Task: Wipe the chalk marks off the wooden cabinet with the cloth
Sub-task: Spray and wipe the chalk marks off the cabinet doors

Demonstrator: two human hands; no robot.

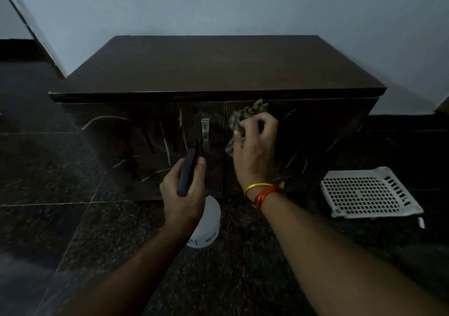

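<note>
A low dark wooden cabinet [213, 68] stands against a pale wall. White chalk marks [166, 145] streak its left door, and fainter ones [295, 155] cross the right door. My right hand [255, 150] grips a crumpled grey cloth [245, 116] and presses it against the upper left of the right door. My left hand [184, 194] holds a flat black object, perhaps a phone [188, 170], in front of the left door, just below its metal handle [205, 131].
A white round container [206, 226] sits on the dark granite floor [73, 218] under my left wrist. A white perforated plastic tray [369, 193] lies on the floor right of the cabinet. Yellow and red threads circle my right wrist.
</note>
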